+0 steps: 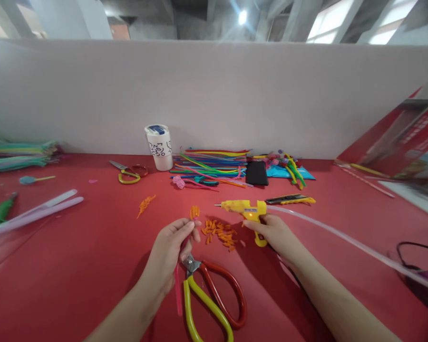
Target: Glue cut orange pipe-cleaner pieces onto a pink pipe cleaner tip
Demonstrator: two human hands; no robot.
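My left hand (174, 244) pinches a pink pipe cleaner (178, 292), its tail hanging below the palm. Small orange pieces (194, 212) stand in a cluster at the tip, just above my fingers. In my right hand (271, 232) is a yellow hot glue gun (248, 209), its nozzle pointing left toward the cluster but apart from it. A clear glue stick (328, 230) trails from its rear to the right. Between the hands lies a pile of short orange pieces (221, 232). Large scissors (214, 299) with red and yellow handles lie under my left hand, blades partly hidden.
Toward the back are smaller scissors (126, 173), a white tumbler (159, 148), a bundle of coloured pipe cleaners (210, 164) and a black rectangular object (257, 173). A utility knife (290, 199) lies behind the glue gun. An orange twisted sprig (146, 205) lies left.
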